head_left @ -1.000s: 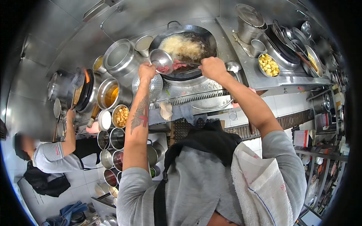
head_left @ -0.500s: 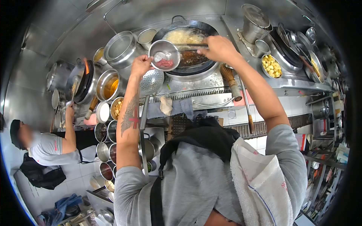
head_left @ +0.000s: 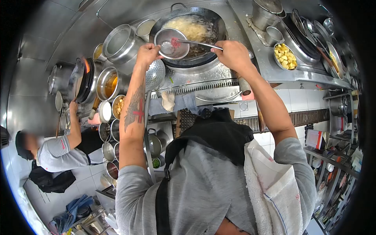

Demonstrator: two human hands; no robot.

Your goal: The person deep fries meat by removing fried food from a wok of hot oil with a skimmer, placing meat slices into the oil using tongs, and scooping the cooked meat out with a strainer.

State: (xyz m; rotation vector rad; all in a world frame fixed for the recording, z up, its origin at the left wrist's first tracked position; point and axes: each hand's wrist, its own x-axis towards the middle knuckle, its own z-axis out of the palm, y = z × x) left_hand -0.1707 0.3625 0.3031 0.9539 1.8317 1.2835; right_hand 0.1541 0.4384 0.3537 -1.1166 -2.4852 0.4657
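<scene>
My left hand (head_left: 148,55) pinches the rim of a small metal bowl (head_left: 164,49), which is tilted over the near side of a large wok (head_left: 211,17). Inside the bowl lies a little raw reddish meat (head_left: 175,42). My right hand (head_left: 233,55) is closed around slim metal tongs (head_left: 199,43), their tips reaching into the bowl at the meat. Behind the bowl, pale food (head_left: 188,28) bubbles in oil in the wok. A perforated strainer (head_left: 155,73) rests below my left hand.
At the right stands a bowl of yellow cubes (head_left: 285,56) near a metal cup (head_left: 273,36). Pots, including one with amber liquid (head_left: 112,84), crowd the left side. A co-worker (head_left: 58,150) stands at far left, holding a handle over another wok.
My right hand has come down and slightly right, and the tongs' tips now reach into the bowl. The bowl has tilted more over the wok, and the pale food bubbles more widely.
</scene>
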